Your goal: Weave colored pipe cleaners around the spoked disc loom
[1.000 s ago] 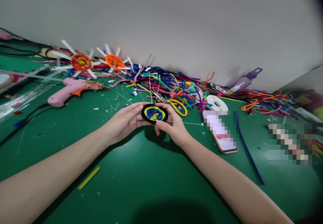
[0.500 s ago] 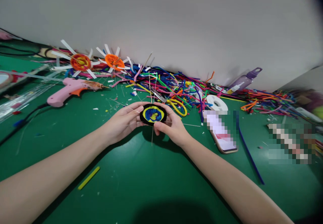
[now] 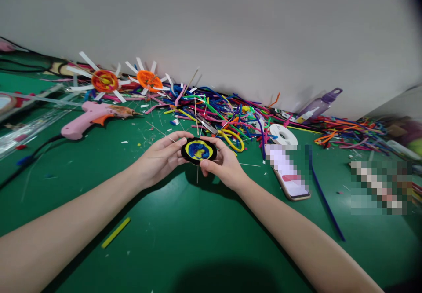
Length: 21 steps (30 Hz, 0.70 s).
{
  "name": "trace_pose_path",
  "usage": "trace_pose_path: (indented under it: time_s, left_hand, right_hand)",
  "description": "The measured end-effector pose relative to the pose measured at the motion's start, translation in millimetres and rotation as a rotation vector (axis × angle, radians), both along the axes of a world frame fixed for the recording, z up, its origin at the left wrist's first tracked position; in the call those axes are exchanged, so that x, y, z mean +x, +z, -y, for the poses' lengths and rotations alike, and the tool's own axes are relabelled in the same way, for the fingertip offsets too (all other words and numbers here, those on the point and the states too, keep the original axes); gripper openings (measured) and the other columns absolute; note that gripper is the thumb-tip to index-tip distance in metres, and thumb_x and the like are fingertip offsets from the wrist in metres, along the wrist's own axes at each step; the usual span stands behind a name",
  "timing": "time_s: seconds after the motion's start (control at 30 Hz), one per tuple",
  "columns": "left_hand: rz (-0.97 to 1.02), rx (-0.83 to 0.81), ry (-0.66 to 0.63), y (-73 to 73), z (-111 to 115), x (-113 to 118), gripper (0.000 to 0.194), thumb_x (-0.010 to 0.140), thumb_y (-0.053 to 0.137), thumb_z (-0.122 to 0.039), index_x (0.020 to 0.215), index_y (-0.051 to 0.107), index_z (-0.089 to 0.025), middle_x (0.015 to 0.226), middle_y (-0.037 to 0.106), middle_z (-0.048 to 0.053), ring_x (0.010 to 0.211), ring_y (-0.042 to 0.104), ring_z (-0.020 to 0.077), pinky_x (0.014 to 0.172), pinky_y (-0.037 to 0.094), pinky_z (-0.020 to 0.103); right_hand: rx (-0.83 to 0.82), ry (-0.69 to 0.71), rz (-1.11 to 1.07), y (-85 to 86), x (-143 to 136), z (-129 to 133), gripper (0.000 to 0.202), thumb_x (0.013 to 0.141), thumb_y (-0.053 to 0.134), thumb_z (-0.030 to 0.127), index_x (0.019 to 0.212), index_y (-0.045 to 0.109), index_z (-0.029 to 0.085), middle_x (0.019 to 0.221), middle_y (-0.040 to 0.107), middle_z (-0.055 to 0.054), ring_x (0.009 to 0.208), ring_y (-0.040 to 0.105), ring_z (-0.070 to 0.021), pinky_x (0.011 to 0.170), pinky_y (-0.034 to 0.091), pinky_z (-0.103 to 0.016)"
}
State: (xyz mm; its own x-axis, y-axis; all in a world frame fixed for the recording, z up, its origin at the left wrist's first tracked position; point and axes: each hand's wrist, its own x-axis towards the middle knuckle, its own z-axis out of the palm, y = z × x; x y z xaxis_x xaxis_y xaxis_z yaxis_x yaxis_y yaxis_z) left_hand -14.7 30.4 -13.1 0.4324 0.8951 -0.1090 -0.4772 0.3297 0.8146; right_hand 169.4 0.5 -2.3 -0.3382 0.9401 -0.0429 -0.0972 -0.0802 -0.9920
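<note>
A round disc (image 3: 199, 151) with a black rim and a yellow and blue middle is held between both hands above the green table (image 3: 184, 236). Thin sticks spread outward from it on several sides. My left hand (image 3: 166, 154) grips its left edge, thumb near the upper left rim. On the right edge, my right hand (image 3: 224, 161) has its thumb at the lower rim and its fingers behind. The undersides of the disc and some fingertips are hidden.
A pink glue gun (image 3: 95, 117) lies at the left. Behind are two orange discs with white strips (image 3: 104, 82) and a heap of coloured pipe cleaners (image 3: 231, 112). A phone (image 3: 290, 174), white roll (image 3: 283, 135) and purple bottle (image 3: 318, 106) stand or lie rightward.
The disc has shifted slightly left and tilted a little, and its sticks point at somewhat different angles. Both hands still hold it.
</note>
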Motion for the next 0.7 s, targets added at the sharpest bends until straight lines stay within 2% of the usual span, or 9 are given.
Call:
trace_pose_path:
  time_s: [0.7]
  left_hand:
    - [-0.031, -0.025, 0.018, -0.4, -0.9, 1.0, 0.015, 0.078, 0.073, -0.025, 0.091, 0.072, -0.017, 0.086, 0.072, 0.003, 0.075, 0.066, 0.0140, 0.067, 0.053, 0.023]
  right_hand:
    - [-0.005, 0.001, -0.010, -2.7, -1.2, 0.1, 0.062, 0.062, 0.082, 0.028, 0.112, 0.046, 0.022, 0.071, 0.060, 0.006, 0.051, 0.055, -0.0071, 0.050, 0.048, -0.022]
